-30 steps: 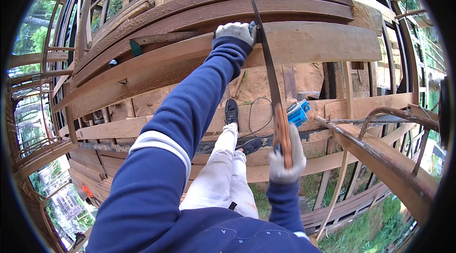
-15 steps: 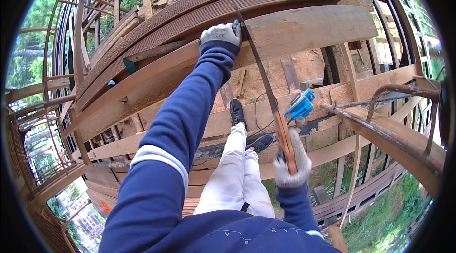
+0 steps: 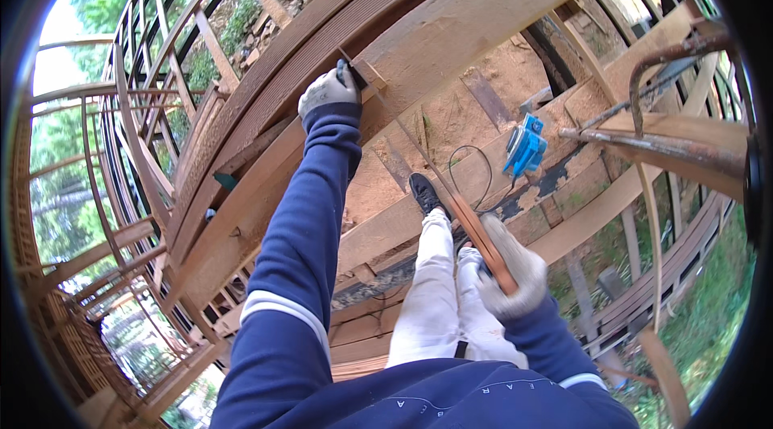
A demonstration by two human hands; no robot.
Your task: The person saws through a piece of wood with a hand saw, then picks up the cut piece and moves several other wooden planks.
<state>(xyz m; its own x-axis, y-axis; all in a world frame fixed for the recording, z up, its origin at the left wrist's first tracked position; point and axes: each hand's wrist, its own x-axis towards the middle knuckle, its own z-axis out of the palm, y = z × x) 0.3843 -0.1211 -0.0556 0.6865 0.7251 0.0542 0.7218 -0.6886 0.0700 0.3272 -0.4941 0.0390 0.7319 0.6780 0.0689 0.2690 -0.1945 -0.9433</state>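
Note:
My right hand (image 3: pixel 513 274), in a pale work glove, is closed round the wooden handle of a handsaw (image 3: pixel 435 167). The saw's long thin blade slants up and left to the edge of a thick wooden plank (image 3: pixel 483 22). In a pale glove with a dark thumb, my left hand (image 3: pixel 330 89) grips the plank's near side, just left of the blade. Beside that thumb sits a small brown wooden piece (image 3: pixel 369 75); whether it is part of the plank I cannot tell. The fingers' undersides are hidden.
A blue power tool (image 3: pixel 526 147) with a dark cord (image 3: pixel 483 157) lies on the beams to the right. Grooved brown boards (image 3: pixel 298 79) lie beyond the plank. A rusty metal pipe frame (image 3: pixel 684 51) juts in at right. Gaps between beams show sawdust-covered ground.
The view has turned, so the plank now slants more steeply. The saw and my right hand have drawn back toward my body, with less blade showing past the plank's edge. My left hand stays on the plank.

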